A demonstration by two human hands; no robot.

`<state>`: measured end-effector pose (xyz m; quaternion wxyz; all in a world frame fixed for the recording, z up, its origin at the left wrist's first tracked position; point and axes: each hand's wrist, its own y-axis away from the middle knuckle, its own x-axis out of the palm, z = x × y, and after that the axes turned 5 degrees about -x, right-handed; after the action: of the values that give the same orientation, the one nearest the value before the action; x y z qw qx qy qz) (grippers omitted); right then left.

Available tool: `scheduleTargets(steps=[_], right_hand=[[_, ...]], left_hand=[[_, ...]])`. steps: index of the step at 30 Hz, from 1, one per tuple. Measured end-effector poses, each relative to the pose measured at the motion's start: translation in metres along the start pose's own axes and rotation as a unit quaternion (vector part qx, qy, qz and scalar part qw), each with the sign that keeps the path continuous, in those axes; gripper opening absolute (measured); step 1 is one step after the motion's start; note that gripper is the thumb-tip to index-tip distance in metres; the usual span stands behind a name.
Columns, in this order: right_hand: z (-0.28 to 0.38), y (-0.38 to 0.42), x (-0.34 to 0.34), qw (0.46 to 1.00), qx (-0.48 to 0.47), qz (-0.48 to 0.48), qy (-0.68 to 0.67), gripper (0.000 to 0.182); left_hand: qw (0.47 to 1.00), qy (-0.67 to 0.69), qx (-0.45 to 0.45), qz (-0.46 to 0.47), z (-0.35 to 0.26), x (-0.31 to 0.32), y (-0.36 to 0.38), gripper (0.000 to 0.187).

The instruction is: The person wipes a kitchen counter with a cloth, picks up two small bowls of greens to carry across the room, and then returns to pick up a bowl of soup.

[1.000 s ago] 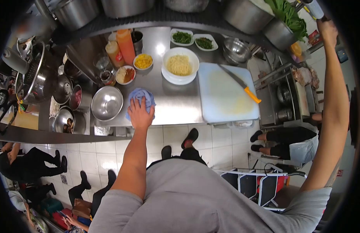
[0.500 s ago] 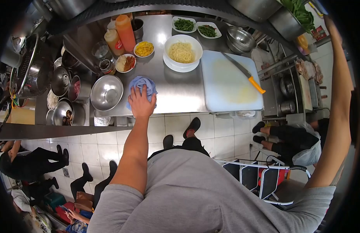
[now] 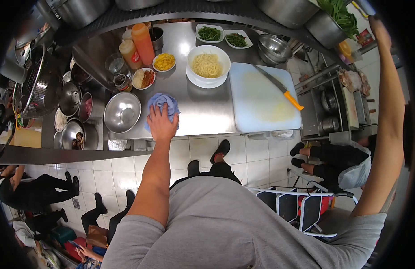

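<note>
My left hand (image 3: pixel 161 123) rests on a crumpled blue cloth (image 3: pixel 165 104) near the front edge of the steel counter, fingers curved over it and slightly apart. Just left of the cloth sits a steel bowl (image 3: pixel 122 112). My right arm stretches up along the right side, and my right hand (image 3: pixel 381 33) is at the dark rim of the view; its fingers are hidden. White bowls of noodles (image 3: pixel 207 66) stand stacked mid-counter. An orange-handled knife (image 3: pixel 279 87) lies on the white cutting board (image 3: pixel 254 110).
Behind the cloth are small dishes of yellow pieces (image 3: pixel 164 62) and seasonings (image 3: pixel 143 78), plus sauce bottles (image 3: pixel 143 45). Two dishes of greens (image 3: pixel 209 34) stand at the back. Overhead runs a shelf (image 3: pixel 194 14) with pots. Other people's legs (image 3: pixel 53 186) show below left, and a folded ladder (image 3: pixel 290 206) below right.
The view has shifted slightly, so the counter appears a little lower. My left hand stays on the cloth, and both keep about the same place on the counter.
</note>
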<state>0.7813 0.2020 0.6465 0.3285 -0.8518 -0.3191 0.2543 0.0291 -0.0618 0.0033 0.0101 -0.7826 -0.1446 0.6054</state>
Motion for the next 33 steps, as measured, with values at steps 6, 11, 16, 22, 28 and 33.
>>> scheduleTargets(steps=[6,11,16,22,28,33], right_hand=[[0.016,0.003,-0.014,0.989,0.11,0.097,0.016,0.076],[0.029,0.003,-0.039,0.969,0.161,0.179,0.048,0.078],[0.032,0.006,-0.044,0.969,0.176,0.167,0.033,0.08],[0.035,0.007,-0.048,0.964,0.196,0.176,0.03,0.082],[0.034,0.005,-0.045,0.959,0.213,0.184,0.02,0.082],[0.039,0.005,-0.051,0.958,0.218,0.182,0.025,0.082]], left_hand=[[1.0,-0.004,-0.001,0.005,0.0,0.001,0.001,0.069],[1.0,-0.007,0.0,0.004,0.001,0.002,0.001,0.068],[1.0,-0.008,-0.005,0.014,0.0,-0.001,0.0,0.068],[1.0,-0.011,-0.009,0.018,0.0,0.0,0.001,0.068],[1.0,-0.018,-0.01,0.022,0.0,0.001,0.001,0.069],[0.999,-0.022,-0.01,0.024,0.0,0.0,0.0,0.069]])
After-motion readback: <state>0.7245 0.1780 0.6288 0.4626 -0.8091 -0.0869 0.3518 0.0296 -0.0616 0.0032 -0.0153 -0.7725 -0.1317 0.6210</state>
